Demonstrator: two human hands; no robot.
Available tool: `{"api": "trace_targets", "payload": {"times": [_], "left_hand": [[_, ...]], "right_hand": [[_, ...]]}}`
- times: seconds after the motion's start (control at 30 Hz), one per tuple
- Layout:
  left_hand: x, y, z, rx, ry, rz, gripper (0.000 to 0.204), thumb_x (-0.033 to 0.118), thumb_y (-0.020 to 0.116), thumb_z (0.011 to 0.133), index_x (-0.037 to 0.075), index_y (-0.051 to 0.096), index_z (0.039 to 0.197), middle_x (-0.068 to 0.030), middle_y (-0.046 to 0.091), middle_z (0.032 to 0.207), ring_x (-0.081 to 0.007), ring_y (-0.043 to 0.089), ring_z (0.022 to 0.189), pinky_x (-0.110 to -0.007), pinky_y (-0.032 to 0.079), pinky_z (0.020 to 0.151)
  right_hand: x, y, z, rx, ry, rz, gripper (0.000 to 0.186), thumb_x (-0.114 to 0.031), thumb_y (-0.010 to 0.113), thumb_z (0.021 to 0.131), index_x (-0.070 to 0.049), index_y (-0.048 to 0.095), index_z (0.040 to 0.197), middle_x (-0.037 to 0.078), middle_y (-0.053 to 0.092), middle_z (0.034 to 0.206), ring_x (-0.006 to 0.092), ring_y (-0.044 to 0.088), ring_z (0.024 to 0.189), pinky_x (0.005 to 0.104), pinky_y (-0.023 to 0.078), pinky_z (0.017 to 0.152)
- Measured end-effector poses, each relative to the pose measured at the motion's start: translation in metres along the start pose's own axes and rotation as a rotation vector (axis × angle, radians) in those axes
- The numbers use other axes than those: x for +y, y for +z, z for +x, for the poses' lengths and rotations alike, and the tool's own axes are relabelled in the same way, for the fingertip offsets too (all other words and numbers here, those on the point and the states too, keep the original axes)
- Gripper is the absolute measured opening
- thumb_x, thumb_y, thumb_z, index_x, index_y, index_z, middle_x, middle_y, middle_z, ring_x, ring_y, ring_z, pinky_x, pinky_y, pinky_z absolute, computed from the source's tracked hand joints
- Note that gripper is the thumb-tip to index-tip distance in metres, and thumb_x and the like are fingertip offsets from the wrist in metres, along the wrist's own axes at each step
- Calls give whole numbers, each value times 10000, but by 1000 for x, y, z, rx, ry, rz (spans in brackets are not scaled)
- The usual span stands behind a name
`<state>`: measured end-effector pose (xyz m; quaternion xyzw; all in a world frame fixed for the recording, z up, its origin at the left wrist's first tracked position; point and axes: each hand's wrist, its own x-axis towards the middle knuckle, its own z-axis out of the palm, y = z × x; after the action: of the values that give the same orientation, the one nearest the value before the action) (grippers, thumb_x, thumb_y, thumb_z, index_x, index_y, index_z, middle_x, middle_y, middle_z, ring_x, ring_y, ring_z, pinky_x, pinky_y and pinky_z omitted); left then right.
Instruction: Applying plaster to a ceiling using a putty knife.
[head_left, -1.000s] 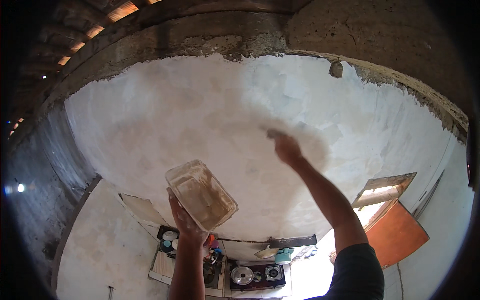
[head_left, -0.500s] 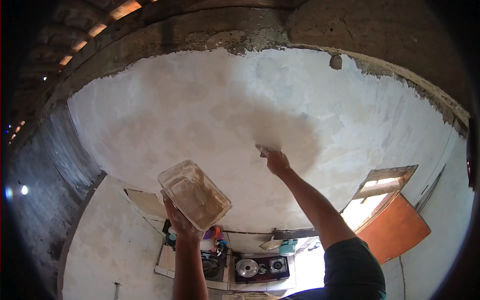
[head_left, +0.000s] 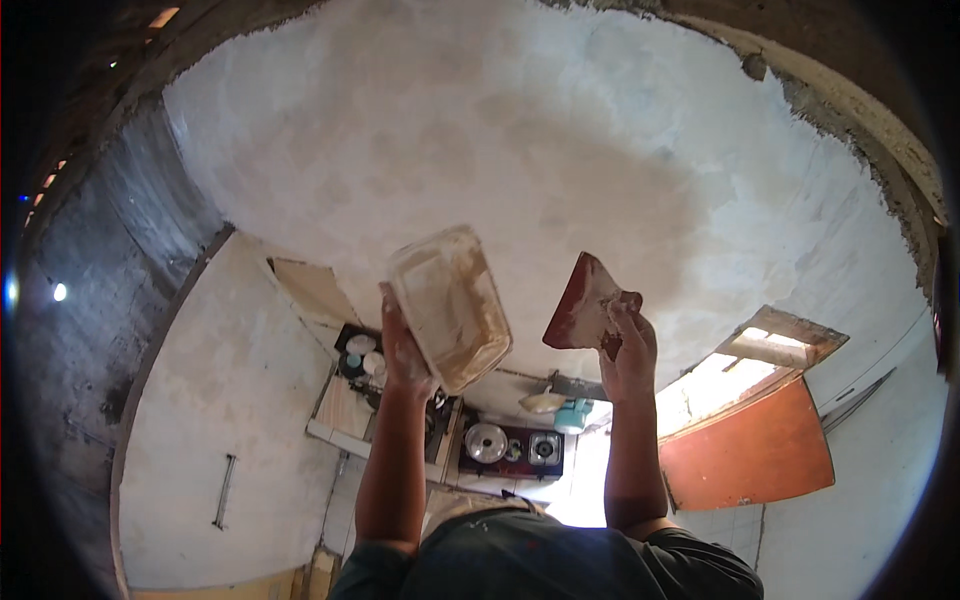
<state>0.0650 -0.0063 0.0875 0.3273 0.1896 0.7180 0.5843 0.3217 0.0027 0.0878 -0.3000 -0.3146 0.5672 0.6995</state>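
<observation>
My left hand [head_left: 405,355] grips a rectangular plastic tub [head_left: 450,305] by its side, tilted so that its inside faces me. Pale filler is smeared over the tub's walls and bottom. To the right, my right hand [head_left: 630,355] pinches a putty knife [head_left: 583,308] with a wide reddish blade, partly coated in whitish paste. The blade points up and left, apart from the tub. Beyond both hands rises a white wall [head_left: 420,150] with damp-looking, darker patches of plaster.
Below the hands stand a two-burner stove [head_left: 512,452] with a round metal lid [head_left: 486,443], and a turquoise pot [head_left: 573,415]. At the right an orange shutter [head_left: 750,445] hangs by a bright window opening [head_left: 705,385]. Rough, unplastered concrete [head_left: 830,95] borders the wall's top.
My right hand has come down off the wall, and the putty knife's blade now shows. The tub has moved up and right with my left hand. The view has tilted downward.
</observation>
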Motion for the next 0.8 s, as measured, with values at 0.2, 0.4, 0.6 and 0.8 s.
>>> {"api": "trace_targets", "payload": {"times": [0.2, 0.4, 0.6, 0.8], "left_hand": [[-15, 2, -8, -167, -82, 125, 705, 590, 235, 985, 44, 322, 1422, -155, 497, 1323, -260, 539, 1182, -403, 471, 977], [-27, 11, -17, -226, -233, 138, 698, 569, 236, 996, 49, 257, 1461, -145, 437, 1389, -258, 464, 1263, -386, 396, 1047], [-42, 18, -23, -275, -228, 100, 650, 527, 232, 1014, 55, 270, 1460, -121, 437, 1388, -219, 438, 1277, -366, 365, 1068], [-52, 17, -17, -245, -273, 66, 603, 501, 234, 1024, 69, 327, 1434, -95, 466, 1355, -200, 470, 1233, -347, 378, 1052]], "right_hand": [[-12, 25, -48, -66, -5, -431, 154, -126, 649, 875, -34, 587, 982, -1, 580, 785, 45, 506, 642, 211, 395, 543], [5, 34, -62, -70, -39, -542, 151, -126, 635, 897, -11, 630, 995, -15, 560, 678, 40, 462, 569, 219, 375, 525], [15, 38, -66, -54, -51, -557, 150, -132, 640, 896, -17, 649, 992, -9, 601, 718, 42, 486, 593, 225, 394, 549], [15, 50, -71, -125, 27, -548, 164, -124, 645, 893, -3, 633, 1003, 4, 630, 754, 45, 510, 632, 221, 398, 571]]}}
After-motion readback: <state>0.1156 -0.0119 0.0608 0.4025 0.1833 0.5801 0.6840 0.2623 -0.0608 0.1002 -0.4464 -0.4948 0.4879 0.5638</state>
